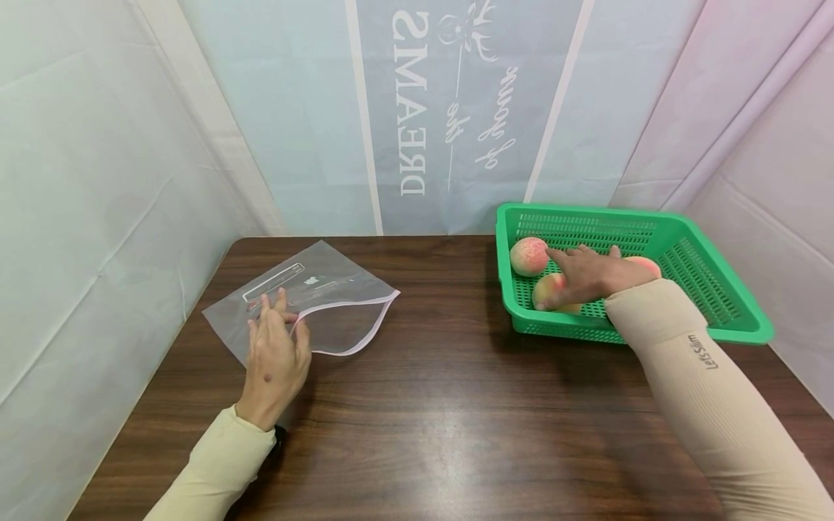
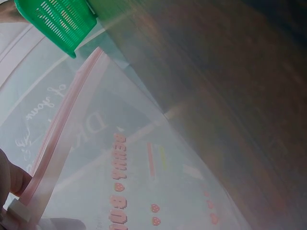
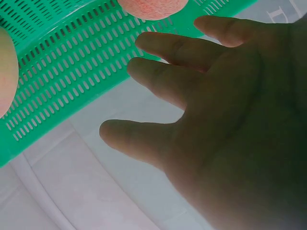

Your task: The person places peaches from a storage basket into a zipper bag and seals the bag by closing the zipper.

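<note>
A clear zip bag (image 1: 345, 286) with a pale pink zip edge lies at the left of the table, its mouth spread apart. My left hand (image 1: 276, 354) pinches the bag near one end of the zip; in the left wrist view its fingers (image 2: 17, 179) are beside the white slider (image 2: 18, 210). On the right, my right hand (image 1: 593, 275) is over the green basket (image 1: 723, 329) with fingers spread, and nothing is gripped. Peaches lie inside: one at the left (image 1: 529, 256), one under the fingers (image 1: 554, 291), one partly hidden behind the hand (image 1: 643, 266).
The dark wooden table (image 1: 417, 420) stretches between the bag and the basket. A printed cloth (image 1: 456, 108) hangs behind the table, and white sheets (image 1: 85, 181) hang at both sides.
</note>
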A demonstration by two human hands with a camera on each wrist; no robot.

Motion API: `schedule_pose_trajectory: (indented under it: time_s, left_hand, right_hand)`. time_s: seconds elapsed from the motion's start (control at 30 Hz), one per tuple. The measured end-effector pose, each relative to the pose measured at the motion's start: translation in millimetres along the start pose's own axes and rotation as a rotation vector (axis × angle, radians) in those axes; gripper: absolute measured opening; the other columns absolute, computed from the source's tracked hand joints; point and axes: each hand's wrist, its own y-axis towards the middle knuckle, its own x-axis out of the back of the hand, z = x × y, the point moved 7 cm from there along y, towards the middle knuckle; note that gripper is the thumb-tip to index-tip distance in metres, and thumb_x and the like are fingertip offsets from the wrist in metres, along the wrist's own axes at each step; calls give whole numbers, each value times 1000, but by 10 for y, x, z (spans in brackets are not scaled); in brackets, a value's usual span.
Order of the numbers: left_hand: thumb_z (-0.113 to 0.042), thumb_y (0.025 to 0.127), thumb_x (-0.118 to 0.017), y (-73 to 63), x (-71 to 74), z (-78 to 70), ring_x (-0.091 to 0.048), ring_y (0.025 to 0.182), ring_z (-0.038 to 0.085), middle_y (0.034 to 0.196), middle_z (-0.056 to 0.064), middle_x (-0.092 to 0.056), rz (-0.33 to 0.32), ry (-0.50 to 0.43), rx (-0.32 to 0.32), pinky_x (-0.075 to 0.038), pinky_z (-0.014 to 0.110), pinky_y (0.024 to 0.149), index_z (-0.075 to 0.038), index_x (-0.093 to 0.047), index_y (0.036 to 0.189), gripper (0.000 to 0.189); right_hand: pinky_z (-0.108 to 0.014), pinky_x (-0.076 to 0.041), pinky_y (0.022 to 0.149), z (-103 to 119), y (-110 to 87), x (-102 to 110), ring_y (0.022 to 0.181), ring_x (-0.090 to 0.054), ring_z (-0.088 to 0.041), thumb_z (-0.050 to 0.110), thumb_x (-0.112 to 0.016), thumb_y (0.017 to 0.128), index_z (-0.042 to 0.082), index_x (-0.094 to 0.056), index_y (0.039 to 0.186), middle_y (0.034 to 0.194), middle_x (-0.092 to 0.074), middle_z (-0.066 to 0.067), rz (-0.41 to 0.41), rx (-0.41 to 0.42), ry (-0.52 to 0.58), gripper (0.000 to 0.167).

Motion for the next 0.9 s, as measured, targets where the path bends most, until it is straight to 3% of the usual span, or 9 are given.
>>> schedule_pose_trajectory:
  time_s: [0.33, 0.6, 0.9]
  left_hand:
    - [7, 93, -57, -10, 0, 8, -31, 138, 53, 144, 34, -42, 6, 0, 3, -22, 78, 101, 8, -48, 95, 9]
    - [5, 94, -55, -15, -2, 11, -31, 138, 54, 143, 34, -42, 9, 0, -2, -22, 78, 101, 8, -49, 96, 8]
    - [8, 92, -58, -20, -7, 5, -31, 138, 54, 143, 35, -43, 2, -6, -4, -22, 79, 100, 7, -48, 95, 10]
  right_hand:
    - [-85, -14, 96, -6, 24, -19, 138, -26, -57, 57, -72, 83, -2, -23, 154, 148, -36, -37, 14, -17, -27, 105]
    - [-86, -17, 93, -41, 41, -3, 128, -43, -55, 51, -76, 80, -6, -32, 148, 129, -54, -35, 16, -20, -47, 99]
    - [-87, -12, 94, -65, 68, -22, 128, -41, -59, 45, -77, 80, -4, -33, 150, 136, -51, -36, 56, -72, -59, 96]
